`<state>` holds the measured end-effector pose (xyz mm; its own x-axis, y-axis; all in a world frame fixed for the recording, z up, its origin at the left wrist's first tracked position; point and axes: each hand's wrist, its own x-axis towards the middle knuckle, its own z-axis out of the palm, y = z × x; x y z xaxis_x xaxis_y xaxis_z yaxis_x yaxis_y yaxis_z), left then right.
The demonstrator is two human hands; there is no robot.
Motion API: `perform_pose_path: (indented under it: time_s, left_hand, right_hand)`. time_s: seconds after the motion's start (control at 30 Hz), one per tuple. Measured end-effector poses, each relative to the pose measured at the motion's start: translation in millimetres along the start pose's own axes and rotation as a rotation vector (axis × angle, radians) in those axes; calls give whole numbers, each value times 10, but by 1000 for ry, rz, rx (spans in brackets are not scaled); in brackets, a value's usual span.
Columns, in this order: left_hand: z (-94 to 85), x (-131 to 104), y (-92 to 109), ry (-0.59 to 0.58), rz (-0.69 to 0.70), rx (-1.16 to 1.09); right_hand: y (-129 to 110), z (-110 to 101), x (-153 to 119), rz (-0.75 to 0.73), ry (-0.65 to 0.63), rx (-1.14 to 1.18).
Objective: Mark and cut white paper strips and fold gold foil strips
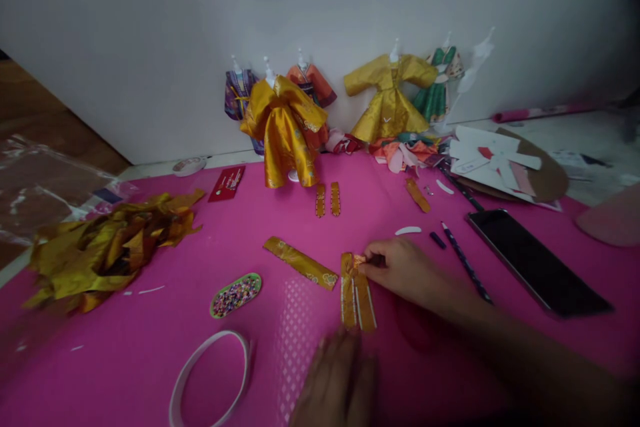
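Two gold fabric strips with pale edging [349, 300] lie side by side at the centre. My right hand [400, 270] pinches a small orange-gold piece [357, 261] at their top, thumb and fingertip together. Just below the strips, my left hand [335, 380] is flat on the pink surface, fingers stretched out and slightly blurred, its fingertips close to the lower ends. A wider gold patterned strip [301, 262] rests diagonally to the left. Farther back are two short gold pieces with beaded edges [335, 199].
Small garments on stands, one shiny gold [287, 133], line the wall. Gold scraps [115, 247] are heaped at left. A green bead dish [236, 295] and white ring [183, 380] lie front left. A phone [537, 260] and pencil [466, 261] are at right.
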<state>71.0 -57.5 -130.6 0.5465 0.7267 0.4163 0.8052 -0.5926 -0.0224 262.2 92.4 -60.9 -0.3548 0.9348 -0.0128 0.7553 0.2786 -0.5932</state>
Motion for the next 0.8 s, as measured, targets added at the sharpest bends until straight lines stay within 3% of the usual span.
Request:
perform_pose_path:
  time_s: [0.17, 0.5, 0.8]
  left_hand:
    - [25, -1, -142, 28, 56, -25]
    - [48, 44, 168, 74, -58, 82]
    - [37, 24, 8, 27, 110, 53]
  right_hand:
    - [3, 0, 0, 2, 1, -1]
    - [67, 0, 14, -20, -2, 0]
    - [84, -22, 2, -21, -9, -5]
